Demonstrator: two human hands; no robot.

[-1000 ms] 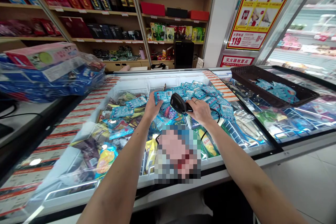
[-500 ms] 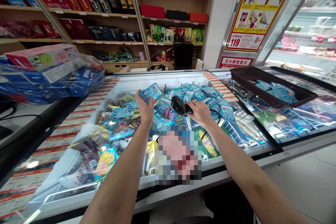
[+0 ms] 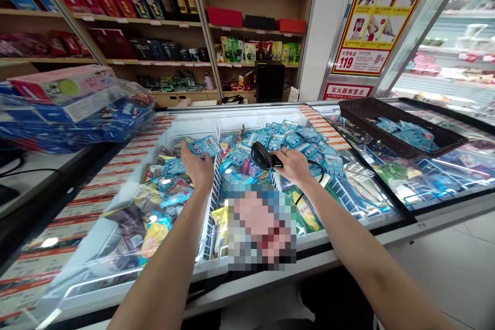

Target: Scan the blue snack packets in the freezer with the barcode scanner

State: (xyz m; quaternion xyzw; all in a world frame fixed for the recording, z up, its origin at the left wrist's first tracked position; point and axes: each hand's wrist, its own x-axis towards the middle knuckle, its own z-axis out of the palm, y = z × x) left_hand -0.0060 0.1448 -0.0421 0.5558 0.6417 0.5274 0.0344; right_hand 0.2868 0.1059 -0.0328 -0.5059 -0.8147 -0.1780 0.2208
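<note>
packet (image 3: pixel 204 146) between thumb and spread fingers (image 3: pixel 185 152) of left hand (image 3: pixel 198 169), grip unclear; right hand (image 3: pixel 293 164) holding scanner (image 3: pixel 261 156).

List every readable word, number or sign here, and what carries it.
"火警电话" and "119": red-and-yellow poster; its heading is cut off.
"灭火器放置点": red-and-white sign; smaller line unreadable.
Too small or blurred: print on blue packets, price strips and pink box.
Black scanner: nothing legible.

– What colour's the scanner (image 3: pixel 261 157)?
– Black. The heaped packets (image 3: pixel 307 135) are light blue with white patches.
– The basket (image 3: pixel 359 108)?
– Dark brown. The labels (image 3: pixel 110 178) are white, striped orange-red.
</note>
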